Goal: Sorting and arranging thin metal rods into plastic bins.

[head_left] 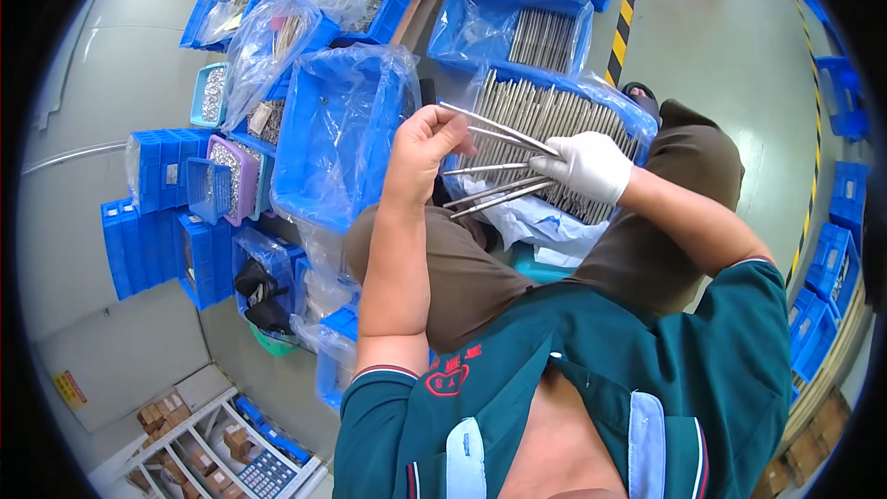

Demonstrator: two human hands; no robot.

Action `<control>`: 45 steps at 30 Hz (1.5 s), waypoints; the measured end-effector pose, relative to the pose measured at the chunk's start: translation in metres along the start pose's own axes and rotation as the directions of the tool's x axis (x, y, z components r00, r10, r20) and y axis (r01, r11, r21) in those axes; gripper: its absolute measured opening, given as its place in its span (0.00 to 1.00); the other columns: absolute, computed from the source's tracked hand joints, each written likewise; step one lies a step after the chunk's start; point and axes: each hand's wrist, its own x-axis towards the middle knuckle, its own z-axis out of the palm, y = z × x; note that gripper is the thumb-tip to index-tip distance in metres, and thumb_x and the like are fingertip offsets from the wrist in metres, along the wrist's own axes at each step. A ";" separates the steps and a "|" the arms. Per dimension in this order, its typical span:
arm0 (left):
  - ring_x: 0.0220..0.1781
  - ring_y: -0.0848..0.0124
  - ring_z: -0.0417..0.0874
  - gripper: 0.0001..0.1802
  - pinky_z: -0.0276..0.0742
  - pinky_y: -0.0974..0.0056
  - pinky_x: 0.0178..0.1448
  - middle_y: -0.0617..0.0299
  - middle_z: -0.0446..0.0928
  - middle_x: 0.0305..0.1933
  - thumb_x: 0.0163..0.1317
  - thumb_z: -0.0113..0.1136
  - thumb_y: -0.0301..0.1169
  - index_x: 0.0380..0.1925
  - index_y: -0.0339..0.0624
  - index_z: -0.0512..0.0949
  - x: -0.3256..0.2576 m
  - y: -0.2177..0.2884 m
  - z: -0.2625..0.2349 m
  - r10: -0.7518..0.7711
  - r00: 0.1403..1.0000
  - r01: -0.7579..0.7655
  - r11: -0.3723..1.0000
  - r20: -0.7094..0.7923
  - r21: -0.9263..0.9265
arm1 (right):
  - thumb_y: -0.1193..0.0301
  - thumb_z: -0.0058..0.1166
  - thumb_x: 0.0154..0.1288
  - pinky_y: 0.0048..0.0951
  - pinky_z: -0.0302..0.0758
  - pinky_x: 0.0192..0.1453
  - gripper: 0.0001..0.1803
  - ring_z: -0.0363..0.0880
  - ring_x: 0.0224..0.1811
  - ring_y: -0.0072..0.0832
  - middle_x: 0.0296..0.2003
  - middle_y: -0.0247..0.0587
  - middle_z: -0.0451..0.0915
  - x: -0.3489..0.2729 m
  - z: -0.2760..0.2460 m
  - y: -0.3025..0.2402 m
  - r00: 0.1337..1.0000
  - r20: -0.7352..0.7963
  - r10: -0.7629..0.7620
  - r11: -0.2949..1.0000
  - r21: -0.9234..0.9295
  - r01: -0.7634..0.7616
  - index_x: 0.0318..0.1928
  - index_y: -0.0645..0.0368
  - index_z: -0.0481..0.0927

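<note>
My white-gloved right hand (591, 166) is closed round the ends of several thin metal rods (504, 189), which fan out to the left. My bare left hand (427, 143) has its fingers curled in a pinch at the far end of the uppermost rod (490, 120). Its grip is partly hidden. Just beyond both hands stands a blue bin (637, 111) lined with clear plastic, packed with rows of similar rods (564, 115). Crumpled pale sheeting (545, 226) lies at the bin's near side, between my knees.
Behind it is another lined blue bin (443, 32) with more rods at its right. To the left stands a plastic-lined blue bin (300, 129). Small parts fill a purple tray (248, 180). Stacked blue crates (139, 249) stand farther left. Black-and-yellow tape (623, 28) marks the floor.
</note>
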 end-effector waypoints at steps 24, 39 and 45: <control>0.33 0.72 0.81 0.10 0.76 0.69 0.41 0.60 0.78 0.32 0.60 0.60 0.29 0.38 0.35 0.75 0.000 0.008 -0.007 0.037 0.995 -0.041 0.998 0.097 0.048 | 0.46 0.45 0.66 0.27 0.67 0.30 0.27 0.68 0.22 0.25 0.19 0.36 0.71 0.000 0.006 0.003 0.954 0.297 0.038 0.812 0.547 -0.203 0.35 0.60 0.78; 0.30 0.70 0.82 0.10 0.78 0.69 0.38 0.59 0.79 0.28 0.55 0.63 0.28 0.35 0.36 0.77 -0.002 -0.012 0.003 -0.281 0.933 0.269 0.959 0.224 0.086 | 0.56 0.46 0.65 0.43 0.74 0.29 0.17 0.79 0.26 0.47 0.22 0.50 0.77 -0.017 0.015 0.000 0.996 -0.005 -0.093 0.994 -0.050 0.093 0.33 0.56 0.76; 0.38 0.78 0.79 0.16 0.74 0.72 0.44 0.62 0.80 0.37 0.50 0.66 0.23 0.41 0.33 0.77 -0.015 0.001 -0.001 -0.142 0.967 0.123 0.987 0.211 0.100 | 0.46 0.45 0.66 0.29 0.68 0.33 0.28 0.69 0.25 0.24 0.21 0.38 0.72 -0.013 0.013 -0.003 0.893 0.449 0.032 0.678 0.647 -0.350 0.37 0.62 0.78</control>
